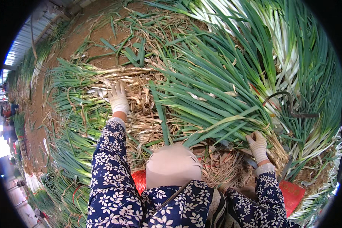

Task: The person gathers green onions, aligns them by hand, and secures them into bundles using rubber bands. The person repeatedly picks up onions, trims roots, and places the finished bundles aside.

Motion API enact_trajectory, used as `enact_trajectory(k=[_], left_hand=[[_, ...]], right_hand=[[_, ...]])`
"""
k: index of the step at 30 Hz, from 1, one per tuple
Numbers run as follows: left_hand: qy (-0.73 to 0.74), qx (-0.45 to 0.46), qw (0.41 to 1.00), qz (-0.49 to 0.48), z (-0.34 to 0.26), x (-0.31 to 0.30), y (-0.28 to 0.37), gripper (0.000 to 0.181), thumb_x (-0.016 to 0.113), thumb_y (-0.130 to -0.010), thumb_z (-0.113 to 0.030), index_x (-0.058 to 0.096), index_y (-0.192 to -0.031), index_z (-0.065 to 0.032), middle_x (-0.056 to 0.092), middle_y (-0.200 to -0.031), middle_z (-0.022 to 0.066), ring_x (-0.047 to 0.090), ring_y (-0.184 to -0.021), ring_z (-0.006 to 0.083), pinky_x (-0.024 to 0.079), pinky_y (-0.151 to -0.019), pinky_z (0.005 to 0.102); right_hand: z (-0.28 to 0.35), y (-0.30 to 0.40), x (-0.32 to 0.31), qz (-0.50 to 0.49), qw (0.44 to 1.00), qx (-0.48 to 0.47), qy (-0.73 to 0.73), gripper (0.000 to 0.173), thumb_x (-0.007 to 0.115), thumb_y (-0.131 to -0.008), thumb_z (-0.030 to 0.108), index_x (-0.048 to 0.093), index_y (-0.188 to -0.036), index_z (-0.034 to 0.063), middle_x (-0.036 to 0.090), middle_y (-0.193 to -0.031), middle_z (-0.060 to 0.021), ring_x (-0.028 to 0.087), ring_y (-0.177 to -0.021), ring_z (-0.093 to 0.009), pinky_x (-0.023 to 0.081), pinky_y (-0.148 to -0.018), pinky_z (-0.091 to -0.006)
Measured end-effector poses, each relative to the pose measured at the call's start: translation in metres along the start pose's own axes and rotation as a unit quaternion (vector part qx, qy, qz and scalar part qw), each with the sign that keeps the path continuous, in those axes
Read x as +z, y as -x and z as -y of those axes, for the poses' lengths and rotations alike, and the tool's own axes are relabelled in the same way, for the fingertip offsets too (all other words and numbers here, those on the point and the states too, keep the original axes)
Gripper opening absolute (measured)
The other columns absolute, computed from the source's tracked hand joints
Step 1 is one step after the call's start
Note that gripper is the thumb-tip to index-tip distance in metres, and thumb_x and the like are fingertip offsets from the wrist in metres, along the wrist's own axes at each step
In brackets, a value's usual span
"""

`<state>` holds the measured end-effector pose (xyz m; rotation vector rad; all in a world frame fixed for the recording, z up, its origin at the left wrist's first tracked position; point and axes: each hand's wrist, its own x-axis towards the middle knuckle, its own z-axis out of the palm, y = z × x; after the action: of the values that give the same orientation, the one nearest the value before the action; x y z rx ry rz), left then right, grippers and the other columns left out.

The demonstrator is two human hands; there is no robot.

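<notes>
My left hand [118,98], in a pale knitted glove, lies with fingers spread on a heap of green onions [102,75] with dry, yellowish outer skins. On the right, my gloved right hand [258,146] has its fingers curled around green onion leaves at the edge of a large bunch of green onions [208,94]. The brown, unpeeled stalks [276,151] of this bunch lie just to the right of that hand. Its long leaves fan out to the upper left. The right fingertips are partly hidden among the leaves.
Peeled green onions with white stalks [286,62] are piled at the right. A curved dark metal rod [290,107] sticks out there. Dry husks [144,122] and cut leaves [135,55] litter the soil. Red plastic [292,196] lies at lower right. Tied bunches [65,196] stand at lower left.
</notes>
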<state>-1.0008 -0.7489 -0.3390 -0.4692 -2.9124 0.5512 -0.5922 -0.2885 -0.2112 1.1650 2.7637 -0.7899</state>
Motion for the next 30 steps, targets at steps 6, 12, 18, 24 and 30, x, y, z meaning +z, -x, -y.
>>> enact_trajectory(k=[6,12,18,24,30], left_hand=[[0.001,0.078,0.993,0.091,0.017,-0.005,-0.068,0.084,0.066,-0.082,-0.016,0.019,-0.15,-0.0099,0.02,-0.157,0.0096,0.021,-0.144,0.0278,0.017,-0.118,0.0451],[-0.043,0.205,0.954,0.216,0.005,-0.054,-0.132,0.117,0.084,-0.063,-0.029,0.01,-0.152,-0.0073,0.015,-0.158,0.0135,0.014,-0.146,0.0304,0.015,-0.118,0.0428],[-0.014,0.19,0.925,0.33,-0.008,-0.034,-0.154,0.123,0.091,-0.051,-0.037,0.023,-0.148,-0.0069,0.04,-0.144,0.0181,0.04,-0.133,0.0361,0.033,-0.111,0.04],[-0.003,0.207,0.932,0.298,-0.01,-0.026,-0.14,0.087,0.088,-0.057,-0.031,0.048,-0.131,-0.0099,0.051,-0.132,0.0171,0.049,-0.124,0.0331,0.039,-0.105,0.0415],[-0.018,0.244,0.931,0.271,-0.004,-0.044,-0.123,0.064,0.08,-0.069,-0.03,0.052,-0.121,-0.007,0.065,-0.111,0.0187,0.059,-0.11,0.0348,0.048,-0.092,0.043]], right_hand=[[-0.009,-0.002,0.016,-0.062,0.993,0.006,-0.101,0.021,0.073,-0.08,0.012,0.054,-0.074,0.0035,0.049,-0.064,0.0003,0.042,-0.061,-0.009,0.04,-0.057,-0.0261],[0.019,0.003,0.01,-0.042,0.964,0.124,-0.23,0.019,0.071,-0.083,0.009,0.055,-0.075,0.0035,0.053,-0.067,0.0002,0.044,-0.062,-0.008,0.041,-0.059,-0.0254],[0.029,0.002,0.006,-0.026,0.97,0.112,-0.212,0.021,0.071,-0.086,0.013,0.053,-0.077,0.005,0.053,-0.069,0.0002,0.044,-0.062,-0.009,0.043,-0.057,-0.0254],[0.01,0.004,0.011,-0.029,0.972,0.088,-0.217,0.02,0.069,-0.086,0.01,0.053,-0.076,0.0039,0.054,-0.069,-0.0007,0.045,-0.063,-0.009,0.043,-0.059,-0.0264],[-0.006,0.002,0.016,-0.044,0.98,0.053,-0.186,0.02,0.07,-0.084,0.008,0.054,-0.073,0.0038,0.052,-0.066,-0.001,0.044,-0.063,-0.009,0.041,-0.059,-0.0264]])
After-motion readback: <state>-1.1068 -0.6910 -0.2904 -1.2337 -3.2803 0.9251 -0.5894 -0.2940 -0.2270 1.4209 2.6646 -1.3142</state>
